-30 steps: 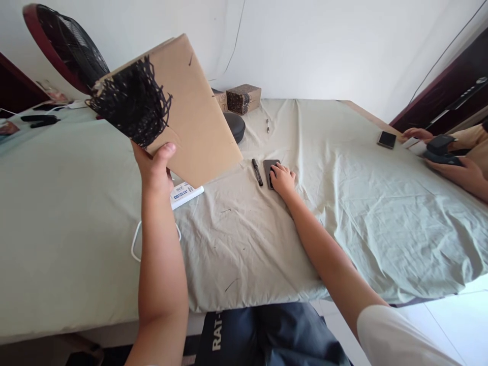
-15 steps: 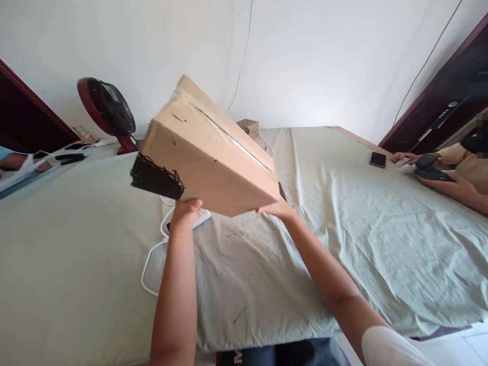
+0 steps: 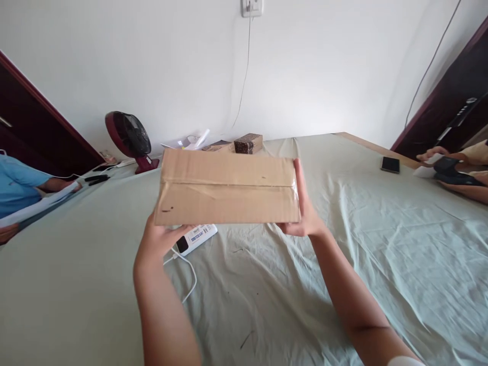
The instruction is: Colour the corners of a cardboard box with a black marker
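Note:
I hold a flat brown cardboard box [image 3: 229,188] level above the cloth-covered table [image 3: 343,244], its taped top seam facing me. My left hand [image 3: 158,239] grips the box's lower left corner from beneath. Flat against the right end lies my right hand [image 3: 305,208], thumb up along the edge. Under the box, partly hidden, lies a white power bank [image 3: 194,238] with a white cable [image 3: 186,274] running toward me.
A red desk fan [image 3: 131,137], papers and two small patterned boxes [image 3: 247,143] stand at the far edge by the wall. A phone [image 3: 390,164] lies far right near another person's hands [image 3: 438,157]. A blue-sleeved person [image 3: 19,185] sits at the left.
My right hand left the table and took the box's right end. The box swung from tilted in my left hand to level in both; its black shredded filling no longer shows.

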A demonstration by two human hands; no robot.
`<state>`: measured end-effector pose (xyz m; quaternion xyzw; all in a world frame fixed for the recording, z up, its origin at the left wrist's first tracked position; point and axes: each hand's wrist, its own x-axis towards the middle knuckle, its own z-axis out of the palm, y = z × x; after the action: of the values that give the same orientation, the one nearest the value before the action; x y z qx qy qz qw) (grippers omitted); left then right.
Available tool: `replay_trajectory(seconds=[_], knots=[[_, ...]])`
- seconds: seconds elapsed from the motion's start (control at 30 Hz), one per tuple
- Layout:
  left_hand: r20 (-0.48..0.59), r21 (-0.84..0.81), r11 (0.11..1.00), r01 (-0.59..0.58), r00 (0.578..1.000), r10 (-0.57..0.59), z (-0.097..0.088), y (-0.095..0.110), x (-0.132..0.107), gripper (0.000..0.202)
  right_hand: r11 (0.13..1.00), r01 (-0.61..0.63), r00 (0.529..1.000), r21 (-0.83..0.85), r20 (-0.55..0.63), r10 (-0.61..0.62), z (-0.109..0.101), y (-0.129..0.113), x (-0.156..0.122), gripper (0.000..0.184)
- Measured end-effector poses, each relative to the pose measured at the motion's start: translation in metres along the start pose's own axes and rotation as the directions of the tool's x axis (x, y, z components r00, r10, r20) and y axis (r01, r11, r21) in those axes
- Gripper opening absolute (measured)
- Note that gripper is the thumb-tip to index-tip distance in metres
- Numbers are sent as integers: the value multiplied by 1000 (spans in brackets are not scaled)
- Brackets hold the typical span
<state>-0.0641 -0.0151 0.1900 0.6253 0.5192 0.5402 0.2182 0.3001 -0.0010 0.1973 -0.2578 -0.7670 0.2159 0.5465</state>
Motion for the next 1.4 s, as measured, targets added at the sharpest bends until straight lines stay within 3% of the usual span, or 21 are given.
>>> replay_trajectory(seconds=[0.13, 0.3, 0.37, 0.47, 0.57, 0.67, 0.77, 0.87, 0.97, 1.1, 1.17, 1.27, 1.4], knots=[[-23, 161, 982, -97, 995, 101, -3, 19, -4, 25, 994, -107, 993, 31, 43, 106, -3, -8, 5, 138], [-36, 270, 955, -121, 990, 135, 7, 23, -2, 26, 983, -173, 985, 55, 30, 171, -1, -11, 8, 124], [-3, 243, 968, -58, 998, 61, 8, 22, -2, 35, 987, -157, 987, 27, 40, 155, -1, -8, 8, 119], [101, 111, 992, 65, 992, -76, 5, 20, -2, 65, 993, -117, 992, 1, 40, 117, 0, -2, 8, 109], [105, 63, 998, 16, 994, -23, 5, 17, 0, 81, 992, -107, 994, 63, 27, 105, 3, 1, 8, 85], [-19, 164, 986, 34, 999, -31, 6, 18, 1, 65, 983, -112, 992, 147, 79, 101, 7, 1, 7, 73], [-78, 204, 975, 85, 994, -70, 3, 22, 0, 50, 958, -133, 987, 256, 123, 104, 14, 2, 6, 69], [-55, 199, 978, 59, 997, -49, -2, 29, -6, 52, 909, -148, 986, 389, -17, 168, 24, 1, 4, 64], [-17, 205, 979, 0, 1000, 4, -3, 40, -12, 57, 839, -231, 935, 492, -126, 331, 28, -7, 4, 67], [47, 272, 962, -38, 999, 26, 1, 49, -14, 57, 817, -397, 888, 418, -52, 458, 15, -21, 4, 82], [111, 244, 967, -71, 993, 45, 1, 46, -12, 58, 841, -417, 895, 343, -7, 447, 5, -24, 4, 91], [182, 92, 986, -138, 976, 119, 0, 36, -9, 61, 903, -341, 937, 263, 17, 349, -6, -21, 3, 97], [127, 100, 985, -139, 984, 125, 4, 33, -9, 58, 959, -255, 967, 127, 33, 253, -10, -11, 0, 118]])
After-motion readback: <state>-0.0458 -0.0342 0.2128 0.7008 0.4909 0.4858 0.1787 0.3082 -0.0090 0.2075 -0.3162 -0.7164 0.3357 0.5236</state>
